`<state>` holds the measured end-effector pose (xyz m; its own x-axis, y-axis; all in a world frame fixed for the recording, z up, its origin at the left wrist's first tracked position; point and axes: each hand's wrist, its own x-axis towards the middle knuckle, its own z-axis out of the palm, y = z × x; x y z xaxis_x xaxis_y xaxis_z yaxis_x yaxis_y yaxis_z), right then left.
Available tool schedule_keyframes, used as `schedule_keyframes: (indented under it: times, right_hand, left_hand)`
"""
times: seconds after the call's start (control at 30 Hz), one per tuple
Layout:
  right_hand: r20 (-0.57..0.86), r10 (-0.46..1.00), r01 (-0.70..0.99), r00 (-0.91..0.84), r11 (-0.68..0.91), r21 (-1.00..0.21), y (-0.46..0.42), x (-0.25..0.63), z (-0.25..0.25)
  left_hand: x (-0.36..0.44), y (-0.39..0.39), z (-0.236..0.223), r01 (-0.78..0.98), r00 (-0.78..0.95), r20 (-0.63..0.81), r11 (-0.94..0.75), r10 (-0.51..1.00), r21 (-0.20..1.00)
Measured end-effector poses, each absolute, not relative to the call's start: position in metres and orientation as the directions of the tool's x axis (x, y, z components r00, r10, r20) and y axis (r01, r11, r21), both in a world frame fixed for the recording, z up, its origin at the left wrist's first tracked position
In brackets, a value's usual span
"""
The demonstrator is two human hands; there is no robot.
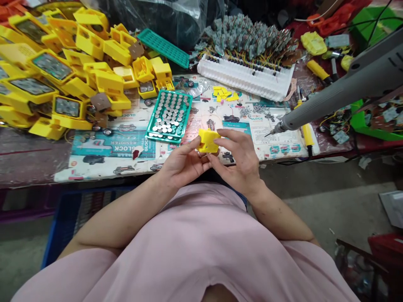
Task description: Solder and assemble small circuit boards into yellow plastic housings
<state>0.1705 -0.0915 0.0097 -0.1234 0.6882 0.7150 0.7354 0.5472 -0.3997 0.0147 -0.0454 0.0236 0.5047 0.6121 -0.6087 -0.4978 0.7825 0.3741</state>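
Note:
Between my two hands, just above the table's front edge, is a small yellow plastic housing [208, 141]. My left hand [185, 161] grips its left side, thumb on top and fingers beneath. My right hand [238, 158] pinches its right side, with the index finger and thumb at the edge. Just beyond my left hand lies a green tray [150, 133] with rows of button cells. Past the housing, small flat yellow pieces [225, 93] and a scatter of screws [252, 110] lie on the printed sheet.
Yellow housings [91, 84] pile up at the left. A white foam tray [242, 77] carries many wired circuit boards at the back. From the right a grey electric screwdriver [315, 105] reaches over the table. A green bin [374, 130] stands at the right edge.

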Motion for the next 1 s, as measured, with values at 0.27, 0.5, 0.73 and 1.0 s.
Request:
schedule_keyframes:
  times: [0.27,0.5,0.73,1.0]
  right_hand:
    - [0.749,0.635,0.849,-0.19,0.49,-0.2,-0.095,0.159,0.005]
    - [0.77,0.611,0.884,-0.182,0.445,-0.145,-0.096,0.151,0.01]
    - [0.829,0.535,0.822,-0.161,0.538,-0.188,-0.102,0.18,0.013]
    - [0.7,0.64,0.483,0.317,0.526,-0.7,-0.083,0.311,0.05]
  left_hand:
    - [0.022,-0.047,0.029,-0.579,0.473,-0.581,0.731,0.662,0.362]
    - [0.018,-0.056,0.017,-0.593,0.456,-0.425,0.623,0.782,0.509]
    - [0.006,-0.048,0.018,-0.453,0.369,-0.268,0.424,0.89,0.784]
    - [-0.024,-0.031,-0.006,0.431,0.602,0.188,-0.514,0.776,0.742]
